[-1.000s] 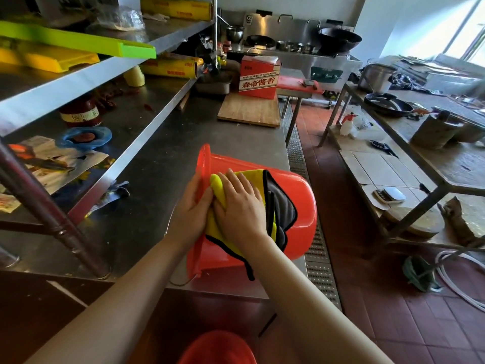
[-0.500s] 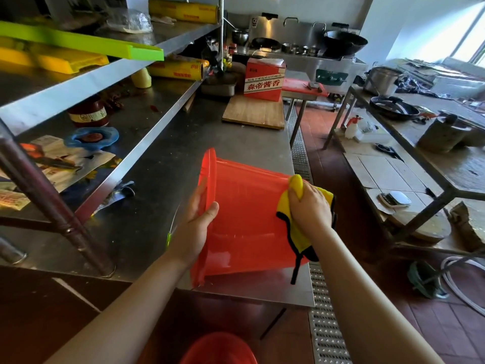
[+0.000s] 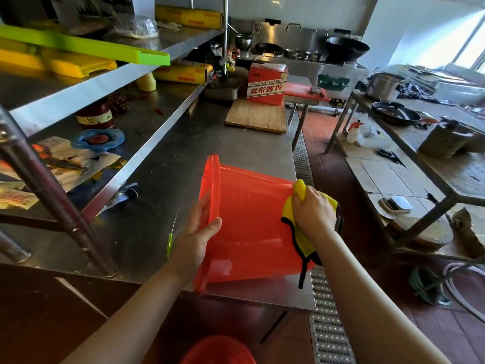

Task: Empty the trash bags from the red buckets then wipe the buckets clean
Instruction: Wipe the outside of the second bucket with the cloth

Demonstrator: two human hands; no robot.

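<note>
The red bucket [image 3: 249, 227] is lying on its side in the lower middle of the frame, resting on the near edge of the steel counter [image 3: 210, 143], with its rim pointing to the left of the frame and its base to the right. The left hand [image 3: 194, 237] is gripping the rim, the thumb lying over the outside wall and the fingers curling inside the opening. The right hand [image 3: 313, 208] is pressing a yellow cloth [image 3: 299, 235] with a black border against the base end of the bucket; its fingers are curling over a bunched fold of the cloth at the top, and a black strip of the border is hanging down past the counter edge. A second red bucket [image 3: 217, 350] is showing partly at the bottom edge of the frame, below the counter.

Further up the counter, a wooden cutting board [image 3: 257, 118] is lying flat, with a red carton [image 3: 267, 84] standing at its far end. In the upper left of the frame, a green board [image 3: 86, 46] and a yellow board [image 3: 65, 63] are sitting on the top shelf, and rolls of cling film [image 3: 189, 18] are lying near them. On the right of the frame, a metal table [image 3: 451, 179] is carrying a black pan [image 3: 396, 116] and a pot [image 3: 384, 85]. A floor grate [image 3: 328, 324] is running along the red tiled floor beside the counter.
</note>
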